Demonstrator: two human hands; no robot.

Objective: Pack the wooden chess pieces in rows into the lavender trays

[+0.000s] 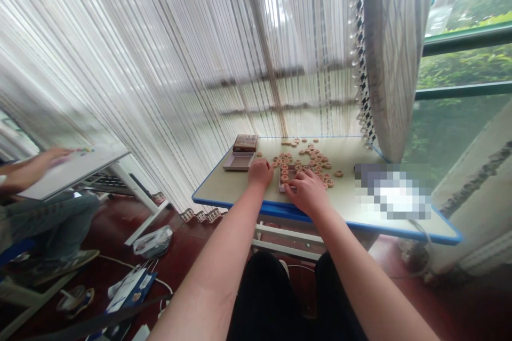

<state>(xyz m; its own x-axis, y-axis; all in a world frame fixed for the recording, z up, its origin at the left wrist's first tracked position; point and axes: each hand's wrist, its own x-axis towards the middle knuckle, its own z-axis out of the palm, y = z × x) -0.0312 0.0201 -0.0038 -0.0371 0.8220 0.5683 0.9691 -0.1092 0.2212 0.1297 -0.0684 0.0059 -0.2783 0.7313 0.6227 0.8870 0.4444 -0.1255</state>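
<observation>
Many round wooden pieces (316, 155) with markings lie scattered over the middle of the table. A shallow open box (282, 188) near the front edge holds several of them, standing along its left side and far side. My right hand (308, 189) reaches over this box, fingertips at its near left corner by the pieces; whether it pinches one is too small to tell. My left hand (261, 172) rests on the table left of the box, fingers curled, with their inside hidden. Beside it, to the left, lies another open tray (239, 162), with a brown box (246, 143) behind.
The table (214, 186) has a blue edge. A pixelated object (394, 192) lies on its right part, with a cable. At the left a person's arm (30, 171) rests on another table (94, 165). Bags (153, 241) lie on the floor. Curtains (168, 53) hang behind.
</observation>
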